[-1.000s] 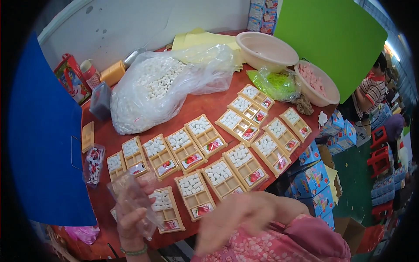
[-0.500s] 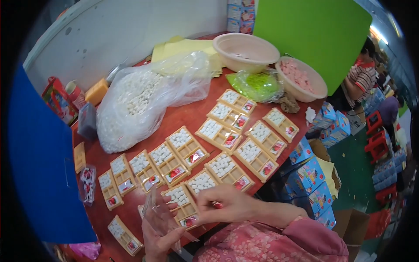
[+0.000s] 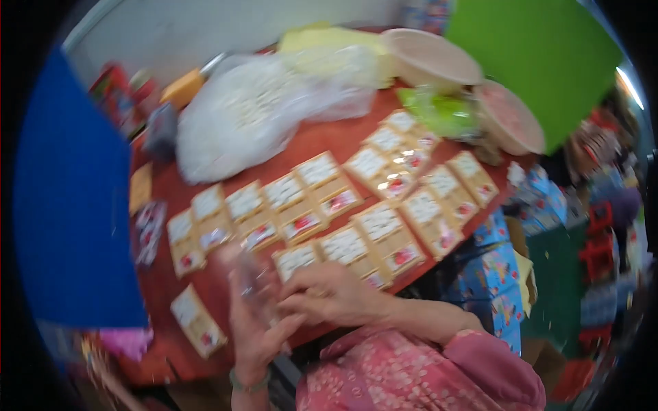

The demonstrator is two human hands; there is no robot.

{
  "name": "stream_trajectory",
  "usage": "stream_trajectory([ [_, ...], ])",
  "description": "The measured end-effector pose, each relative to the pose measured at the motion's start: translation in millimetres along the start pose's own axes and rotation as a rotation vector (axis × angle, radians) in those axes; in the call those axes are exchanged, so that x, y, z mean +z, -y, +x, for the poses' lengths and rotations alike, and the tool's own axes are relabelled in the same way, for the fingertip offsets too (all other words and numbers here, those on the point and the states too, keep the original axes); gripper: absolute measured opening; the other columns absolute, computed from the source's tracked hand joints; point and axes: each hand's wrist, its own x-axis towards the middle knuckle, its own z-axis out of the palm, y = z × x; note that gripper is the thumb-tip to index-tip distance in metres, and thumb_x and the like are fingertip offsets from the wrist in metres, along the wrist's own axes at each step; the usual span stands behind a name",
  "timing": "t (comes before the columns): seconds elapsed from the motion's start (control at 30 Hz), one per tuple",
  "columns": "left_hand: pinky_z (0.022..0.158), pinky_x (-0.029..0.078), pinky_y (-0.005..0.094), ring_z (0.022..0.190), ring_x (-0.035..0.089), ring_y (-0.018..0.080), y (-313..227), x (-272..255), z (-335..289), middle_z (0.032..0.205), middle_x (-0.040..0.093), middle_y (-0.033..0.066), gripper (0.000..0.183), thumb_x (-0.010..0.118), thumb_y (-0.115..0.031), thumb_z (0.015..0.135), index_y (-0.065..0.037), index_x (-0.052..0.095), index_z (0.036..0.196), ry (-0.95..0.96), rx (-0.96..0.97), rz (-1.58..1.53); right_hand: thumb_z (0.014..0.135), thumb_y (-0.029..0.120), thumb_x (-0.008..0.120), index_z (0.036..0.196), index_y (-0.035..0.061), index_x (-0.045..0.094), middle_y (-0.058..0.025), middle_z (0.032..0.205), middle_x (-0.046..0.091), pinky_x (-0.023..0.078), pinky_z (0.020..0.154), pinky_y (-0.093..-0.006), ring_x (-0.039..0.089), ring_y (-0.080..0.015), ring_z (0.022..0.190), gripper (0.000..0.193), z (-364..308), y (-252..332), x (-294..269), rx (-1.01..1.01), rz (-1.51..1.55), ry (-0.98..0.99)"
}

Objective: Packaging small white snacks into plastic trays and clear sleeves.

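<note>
Motion blur softens everything I see, so small detail is lost. My left hand (image 3: 257, 335) comes up at the near edge of the red tabletop (image 3: 322, 140), its fingers curled around a clear plastic bag (image 3: 252, 288); I cannot tell what the bag holds. My right hand (image 3: 329, 294) lies just beside it, fingertips pressed together and pinching at the bag's side. Across the middle of the tabletop run rows of shallow tan trays (image 3: 380, 229), each with small white pieces at one end and a red-and-white item at the other. One more tray (image 3: 197, 322) lies alone near the near left corner. Toward the far edge rests a large clear sack of white pieces (image 3: 253, 113). At the far right corner stand a cream basin (image 3: 428, 58) and a pinkish bowl (image 3: 510, 116), contents blurred, with a green bag (image 3: 439, 113) between them.
</note>
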Motion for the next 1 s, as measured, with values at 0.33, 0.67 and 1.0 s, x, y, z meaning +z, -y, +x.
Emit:
stream_trajectory([
  [0.33, 0.092, 0.045, 0.0301, 0.111, 0.051, 0.0156, -17.4, -21.6, -10.6, 0.122, 0.050, 0.0074, 0.092, 0.075, -0.002, 0.071, -0.001, 0.019, 0.144, -0.039, -0.075, 0.090, 0.081, 0.002, 0.069, 0.079, 0.0022, 0.062, 0.0007, 0.074, 0.061, 0.041, 0.055, -0.0163, 0.053, -0.0010, 0.066, 0.007, 19.1, -2.0, 29.5, 0.313, 0.336, 0.075],
  [0.67, 0.087, 0.044, 0.0270, 0.101, 0.049, 0.0148, -34.6, -68.2, -15.1, 0.117, 0.046, 0.0066, 0.090, 0.071, -0.002, 0.073, -0.011, 0.022, 0.147, -0.125, -0.100, 0.014, 0.078, 0.000, 0.071, 0.089, 0.0004, 0.060, -0.0031, 0.074, 0.064, 0.046, 0.061, -0.0198, 0.059, -0.0071, 0.069, 0.016, 66.1, 0.1, 35.9, 0.305, 0.341, 0.146],
  [1.0, 0.075, 0.049, 0.0257, 0.084, 0.060, 0.0136, -69.4, -148.2, -0.1, 0.093, 0.062, 0.0071, 0.047, 0.069, -0.005, 0.069, 0.001, 0.054, 0.113, -0.365, -0.101, -0.073, 0.078, 0.017, 0.074, 0.124, -0.0089, 0.046, -0.0047, 0.070, 0.062, 0.044, 0.055, -0.0217, 0.055, -0.0075, 0.060, 0.059, 186.8, -70.9, 77.1, -0.003, -0.170, -0.005],
])
